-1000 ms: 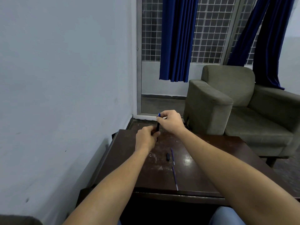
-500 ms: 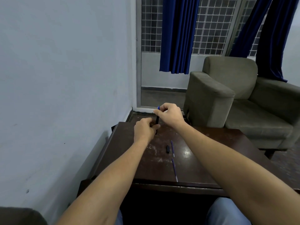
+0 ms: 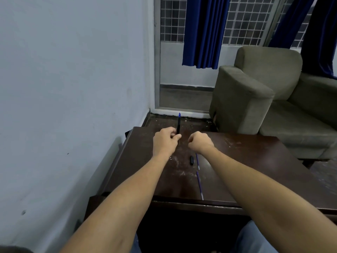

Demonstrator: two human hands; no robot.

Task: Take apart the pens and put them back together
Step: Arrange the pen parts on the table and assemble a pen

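My left hand (image 3: 165, 141) grips a black pen (image 3: 178, 125) by its lower end, so the pen stands upright with its blue tip at the top. My right hand (image 3: 198, 142) is beside it, a little to the right, with its fingers curled in; whether it holds a small part is hidden. On the dark wooden table (image 3: 255, 161) lie a short black pen piece (image 3: 191, 160) and two thin blue refills, one near my right wrist (image 3: 197, 161) and one closer to the front edge (image 3: 199, 185).
A pale wall runs along the left of the table. A grey-green armchair (image 3: 255, 99) stands behind the table at the right. Blue curtains hang over a gridded window at the back. The table's front edge is near my knees.
My right hand has let go of the pen's upper part and moved right and down. The pen now stands in my left hand alone.
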